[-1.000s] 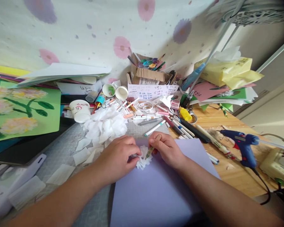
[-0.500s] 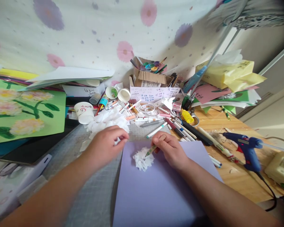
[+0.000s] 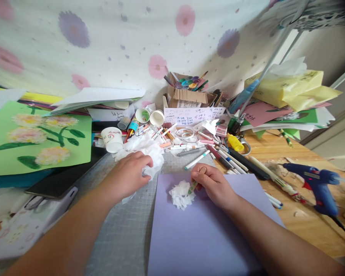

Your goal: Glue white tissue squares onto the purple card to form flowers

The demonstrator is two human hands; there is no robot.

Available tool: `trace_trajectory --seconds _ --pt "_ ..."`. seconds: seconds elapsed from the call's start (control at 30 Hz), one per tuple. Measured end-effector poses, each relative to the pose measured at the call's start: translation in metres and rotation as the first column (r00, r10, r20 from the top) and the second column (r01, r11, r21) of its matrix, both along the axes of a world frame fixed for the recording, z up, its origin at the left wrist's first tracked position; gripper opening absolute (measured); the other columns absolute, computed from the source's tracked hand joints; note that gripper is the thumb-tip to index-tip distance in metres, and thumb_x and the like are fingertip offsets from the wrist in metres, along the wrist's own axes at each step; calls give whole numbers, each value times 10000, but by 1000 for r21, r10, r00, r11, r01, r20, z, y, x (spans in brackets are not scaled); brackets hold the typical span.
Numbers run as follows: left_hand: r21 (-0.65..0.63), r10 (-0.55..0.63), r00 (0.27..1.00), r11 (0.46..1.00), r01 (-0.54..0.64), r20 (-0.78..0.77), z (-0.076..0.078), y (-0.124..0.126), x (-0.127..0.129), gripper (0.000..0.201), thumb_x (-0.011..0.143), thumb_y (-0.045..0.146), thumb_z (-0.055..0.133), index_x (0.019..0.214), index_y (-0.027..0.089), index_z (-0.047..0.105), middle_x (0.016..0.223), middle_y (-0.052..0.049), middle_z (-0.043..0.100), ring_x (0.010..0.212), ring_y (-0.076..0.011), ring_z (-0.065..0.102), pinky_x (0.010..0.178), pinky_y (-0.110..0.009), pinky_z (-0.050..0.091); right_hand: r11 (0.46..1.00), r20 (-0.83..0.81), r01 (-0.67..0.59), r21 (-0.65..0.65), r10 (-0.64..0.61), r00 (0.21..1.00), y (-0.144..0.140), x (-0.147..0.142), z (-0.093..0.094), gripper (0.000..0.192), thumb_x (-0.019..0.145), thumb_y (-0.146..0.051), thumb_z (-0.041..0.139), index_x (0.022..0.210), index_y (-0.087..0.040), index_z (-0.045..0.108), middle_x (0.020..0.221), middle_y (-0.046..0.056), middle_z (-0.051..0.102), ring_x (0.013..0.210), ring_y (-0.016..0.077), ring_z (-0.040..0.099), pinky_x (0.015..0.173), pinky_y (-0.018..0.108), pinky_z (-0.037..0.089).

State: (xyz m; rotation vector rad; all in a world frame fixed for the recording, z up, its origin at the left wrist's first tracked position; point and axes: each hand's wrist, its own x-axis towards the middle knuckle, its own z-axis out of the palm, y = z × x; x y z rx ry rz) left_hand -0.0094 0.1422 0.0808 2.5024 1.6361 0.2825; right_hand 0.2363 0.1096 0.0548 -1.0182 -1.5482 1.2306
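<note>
My right hand [image 3: 214,184] is closed around a short pointed wooden stick [image 3: 193,186] with green markings. The stick's tip touches a white crumpled tissue-paper flower [image 3: 179,195]. That flower sits near the top left of a purple sheet of paper [image 3: 207,237]. Left of the sheet, my left hand [image 3: 132,172] hovers with thumb and fingers apart, beside a loose pile of white tissue paper [image 3: 153,153]. Some tissue shows through the gap between thumb and fingers.
Markers [image 3: 197,159], tape rolls [image 3: 185,133] and a cardboard box [image 3: 189,94] crowd the back. Paper cups [image 3: 112,140] stand behind the pile. At right lies a blue glue gun [image 3: 314,184]; at left, a green flower picture [image 3: 66,153] and a dark tablet-like slab [image 3: 57,180].
My left hand has opened its pinched fingers and turned towards the tissue pile. My right hand keeps the stick against the flower. The whole view has shifted slightly left.
</note>
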Motion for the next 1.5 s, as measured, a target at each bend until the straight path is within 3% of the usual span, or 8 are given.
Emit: trace_trajectory --seconds 0.17,0.3,0.7,0.97,1.07,1.27,1.4,1.5 --pt "4 -72 996 997 72 -54 3 3 -7 261 680 211 563 937 243 595 996 -28 596 987 -243 544 836 -343 414 1000 -9 -14 17 14 1000 1 0 -2 314 822 -349 547 566 -185 468 628 -11 507 490 88 461 478 222 379" --pt "43 33 997 999 -30 -69 8 6 -15 247 693 251 574 938 230 579 988 -28 597 967 -240 550 803 -332 409 1000 -15 -20 20 21 1000 2 1 -4 320 827 -342 545 563 -188 453 645 -6 515 493 90 467 480 224 387" --pt "50 53 987 998 -46 -151 4 8 -13 99 734 178 479 642 208 500 745 -20 573 714 -193 534 593 -282 318 999 -8 -22 38 22 1000 2 3 -4 331 834 -332 539 556 -193 424 636 -8 514 489 91 468 474 224 382" --pt "-163 219 928 971 -176 302 6 5 -16 119 776 311 480 756 220 554 671 42 601 616 -145 540 526 -226 327 999 -19 -20 50 21 1000 1 2 -3 349 831 -314 547 540 -193 395 643 -10 518 487 85 467 476 220 389" --pt "-186 234 928 965 -185 289 6 5 -16 167 785 328 469 847 229 588 661 45 601 589 -147 531 515 -224 321 999 -22 -22 50 23 999 1 2 -2 361 828 -334 554 535 -193 395 642 -7 519 488 86 467 472 218 394" --pt "-46 225 974 974 -223 36 7 9 -19 259 806 241 378 901 250 618 749 7 621 675 -185 567 592 -269 363 999 -3 -25 41 25 1000 1 1 -1 383 826 -386 563 539 -196 395 631 -9 516 491 89 470 476 221 395" --pt "105 123 992 986 -127 41 10 8 -17 220 782 225 412 804 214 631 951 -42 603 887 -218 564 760 -311 408 998 4 -21 50 21 1000 1 1 0 406 818 -425 574 534 -197 393 635 -7 519 489 90 468 478 228 401" --pt "114 95 994 988 -101 59 10 4 -9 202 795 342 486 740 216 634 889 -37 588 865 -213 556 763 -314 413 999 -4 -24 49 24 1000 2 1 -1 421 814 -439 582 529 -198 388 634 -7 520 489 91 467 479 230 404"
